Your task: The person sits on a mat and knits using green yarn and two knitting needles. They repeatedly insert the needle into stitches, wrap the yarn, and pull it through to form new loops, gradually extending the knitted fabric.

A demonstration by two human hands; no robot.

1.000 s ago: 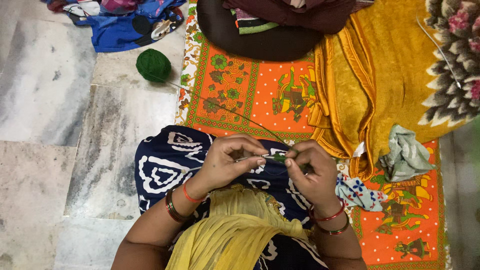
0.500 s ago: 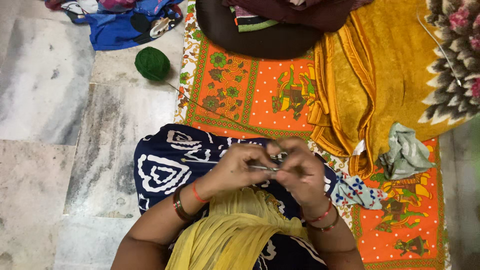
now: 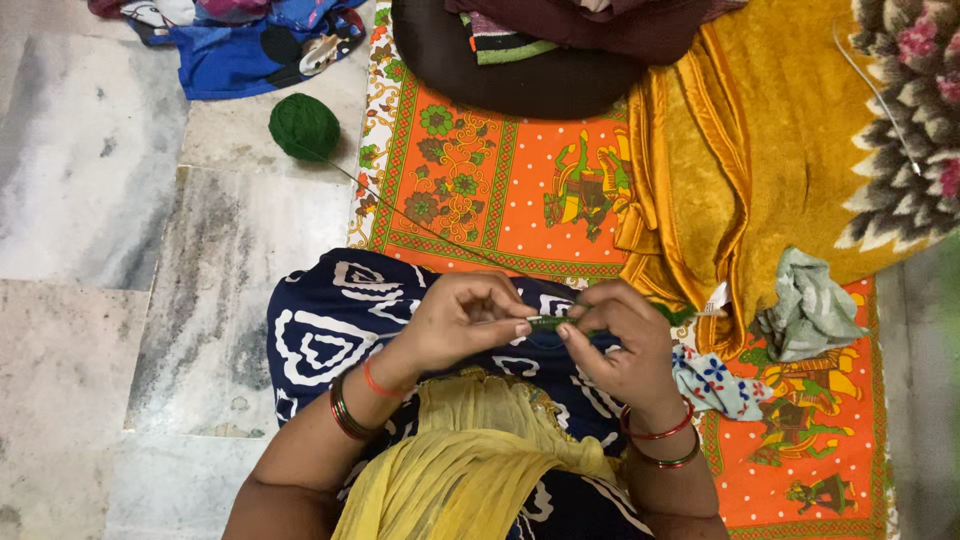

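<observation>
Head view: hands [image 3: 545,335] pinch thin metal needle [image 3: 545,321], fuzzy green yarn [image 3: 304,127].

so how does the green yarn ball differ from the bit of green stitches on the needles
The green yarn ball is a big round wound mass; the green stitches are a tiny strip. The ball lies untouched on the marble floor; the stitches sit pinched between the left hand and right hand, above the lap. Both are the same dark green, joined by one thin strand.
</observation>
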